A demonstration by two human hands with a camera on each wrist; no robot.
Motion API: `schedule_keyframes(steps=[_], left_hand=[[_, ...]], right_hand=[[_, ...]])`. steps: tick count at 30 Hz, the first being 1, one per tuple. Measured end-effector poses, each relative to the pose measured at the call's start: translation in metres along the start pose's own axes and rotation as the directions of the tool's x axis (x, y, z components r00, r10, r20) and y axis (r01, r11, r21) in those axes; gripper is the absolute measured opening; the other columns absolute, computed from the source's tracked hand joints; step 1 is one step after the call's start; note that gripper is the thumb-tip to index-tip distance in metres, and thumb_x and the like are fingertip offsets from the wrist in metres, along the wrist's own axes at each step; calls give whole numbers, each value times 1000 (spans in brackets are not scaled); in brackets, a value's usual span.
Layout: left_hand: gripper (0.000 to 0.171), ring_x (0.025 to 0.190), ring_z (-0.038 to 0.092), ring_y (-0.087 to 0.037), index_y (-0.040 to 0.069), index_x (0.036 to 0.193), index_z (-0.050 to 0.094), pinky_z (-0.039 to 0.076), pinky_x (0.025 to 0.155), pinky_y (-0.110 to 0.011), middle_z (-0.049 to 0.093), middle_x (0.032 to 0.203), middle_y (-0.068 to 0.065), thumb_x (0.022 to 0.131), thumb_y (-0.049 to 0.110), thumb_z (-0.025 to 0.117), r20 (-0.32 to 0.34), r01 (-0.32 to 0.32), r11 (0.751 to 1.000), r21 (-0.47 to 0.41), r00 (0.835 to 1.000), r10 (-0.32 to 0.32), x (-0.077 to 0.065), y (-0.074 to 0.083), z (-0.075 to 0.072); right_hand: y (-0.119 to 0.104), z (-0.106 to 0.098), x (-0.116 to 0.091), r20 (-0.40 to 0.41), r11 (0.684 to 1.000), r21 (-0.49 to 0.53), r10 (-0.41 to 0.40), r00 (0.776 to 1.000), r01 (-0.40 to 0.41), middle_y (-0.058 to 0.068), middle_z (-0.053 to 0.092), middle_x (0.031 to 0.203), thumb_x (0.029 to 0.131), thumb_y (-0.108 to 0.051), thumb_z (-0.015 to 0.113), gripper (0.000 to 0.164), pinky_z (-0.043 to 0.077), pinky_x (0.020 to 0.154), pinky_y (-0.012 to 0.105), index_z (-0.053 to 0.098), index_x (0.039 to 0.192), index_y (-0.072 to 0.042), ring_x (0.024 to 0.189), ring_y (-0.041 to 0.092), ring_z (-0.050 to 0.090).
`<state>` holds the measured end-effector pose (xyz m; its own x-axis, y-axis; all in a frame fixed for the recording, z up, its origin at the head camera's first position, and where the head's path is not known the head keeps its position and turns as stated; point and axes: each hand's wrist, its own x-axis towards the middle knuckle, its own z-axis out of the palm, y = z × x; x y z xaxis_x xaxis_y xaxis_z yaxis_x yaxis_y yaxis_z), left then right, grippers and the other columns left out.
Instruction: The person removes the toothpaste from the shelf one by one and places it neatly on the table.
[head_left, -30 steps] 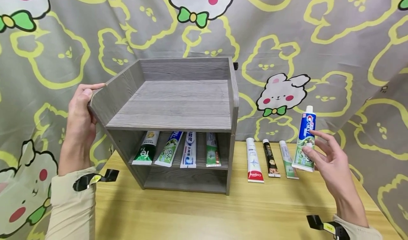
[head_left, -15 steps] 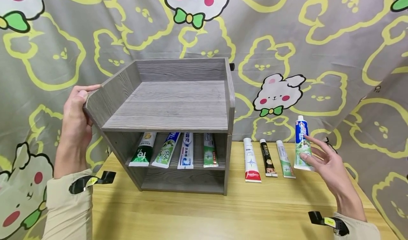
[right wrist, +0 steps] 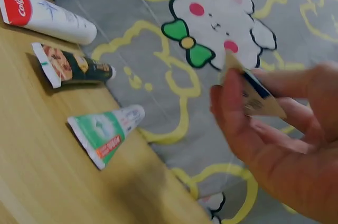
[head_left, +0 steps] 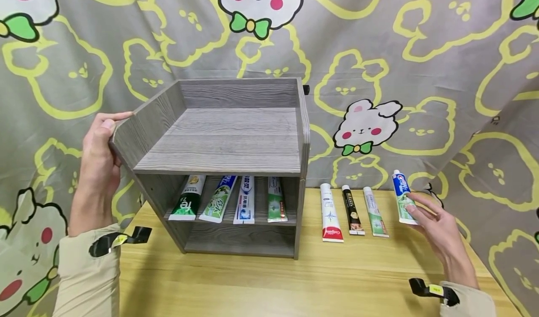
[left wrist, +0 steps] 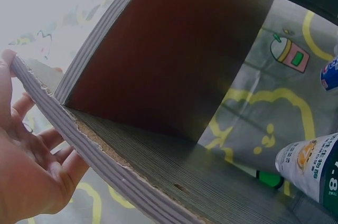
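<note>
My left hand grips the front edge of the left side panel of a grey wood-grain shelf unit. In the left wrist view the thumb and fingers of that hand lie on either side of the panel edge. My right hand pinches a blue, white and green Crest toothpaste tube, cap up, over the table's right end. In the right wrist view, the fingers partly hide this tube. Just left of it on the table lie a green-and-white tube, a black tube and a white-and-red Colgate tube.
Several toothpaste tubes lie side by side on the unit's middle shelf, among them a dark green one and a blue-and-white one. Below is a bottom board. A patterned grey curtain hangs behind the wooden table.
My right hand has lowered the Crest tube toward the table, near the row of tubes. The left hand keeps its hold on the shelf unit. The head view has shifted slightly.
</note>
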<state>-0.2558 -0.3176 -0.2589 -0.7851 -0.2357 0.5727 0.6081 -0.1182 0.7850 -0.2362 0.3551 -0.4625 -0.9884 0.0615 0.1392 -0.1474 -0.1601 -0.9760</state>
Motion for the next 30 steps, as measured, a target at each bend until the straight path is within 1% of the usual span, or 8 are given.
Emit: schedule_keyframes(steps=[5, 12, 16, 22, 26, 28, 29, 30], left_hand=[[32, 50, 45, -10, 1, 120, 67, 23, 42, -26, 60, 74, -5, 101, 23, 53, 1, 0, 1000, 3, 1000, 0, 0, 0, 0], [32, 51, 44, -10, 2, 119, 68, 18, 43, -30, 60, 74, -5, 101, 24, 54, -1, 1, 1000, 11, 1000, -1, 1, 0, 0], [31, 51, 45, -9, 2, 119, 68, 17, 43, -31, 60, 74, -5, 101, 24, 54, 0, 3, 1000, 4, 1000, -3, 1, -1, 0], [31, 52, 44, -10, 2, 119, 68, 18, 43, -30, 60, 75, -5, 101, 24, 53, -3, 2, 1000, 11, 1000, -1, 0, 0, 0], [31, 52, 45, -10, 2, 118, 68, 21, 43, -29, 60, 75, -5, 101, 24, 54, -5, 3, 1000, 11, 1000, -3, 0, 0, -1], [31, 52, 45, -10, 2, 119, 68, 20, 43, -29, 60, 75, -5, 101, 24, 54, -2, 3, 1000, 7, 1000, -3, 0, 0, -1], [31, 52, 45, -10, 2, 119, 68, 21, 43, -29, 60, 75, -5, 101, 24, 53, 0, 2, 1000, 9, 1000, -2, 0, 0, -1], [31, 52, 46, -10, 2, 119, 68, 22, 43, -28, 60, 76, -5, 101, 24, 53, 2, 3, 1000, 10, 1000, -3, 0, 0, -1]], right_hand=[[14, -12, 3, 69, 998, -45, 50, 996, -47, -18, 64, 122, 101, 1, 61, 51, 56, 83, 24, 53, 150, -10, 106, -1, 64], [28, -18, 5, -51, 987, -36, 157, 986, -159, -19, 68, 107, 96, -3, 70, 40, 58, 78, 24, 69, 134, -16, 91, 5, 70], [36, -20, 6, -101, 982, -27, 184, 978, -188, -18, 70, 102, 94, -4, 73, 37, 58, 77, 25, 73, 129, -18, 87, 7, 71], [47, -23, 7, -150, 975, -77, 195, 969, -208, -21, 71, 96, 94, -6, 75, 32, 59, 74, 26, 76, 122, -21, 81, 8, 72], [54, -23, 8, -161, 968, -172, 157, 974, -184, -24, 69, 98, 96, -6, 72, 35, 59, 73, 27, 71, 131, -11, 80, 7, 71], [56, -21, 8, -170, 932, -320, 118, 978, -168, -8, 73, 107, 99, -7, 69, 39, 59, 73, 26, 64, 137, -2, 80, 2, 69], [56, -21, 8, -174, 900, -404, 99, 980, -163, 2, 73, 112, 100, -8, 67, 41, 59, 72, 25, 60, 139, 2, 81, 0, 67], [56, -20, 8, -177, 851, -500, 83, 981, -162, 12, 72, 116, 101, -9, 64, 42, 58, 71, 24, 58, 141, 3, 83, -1, 65]])
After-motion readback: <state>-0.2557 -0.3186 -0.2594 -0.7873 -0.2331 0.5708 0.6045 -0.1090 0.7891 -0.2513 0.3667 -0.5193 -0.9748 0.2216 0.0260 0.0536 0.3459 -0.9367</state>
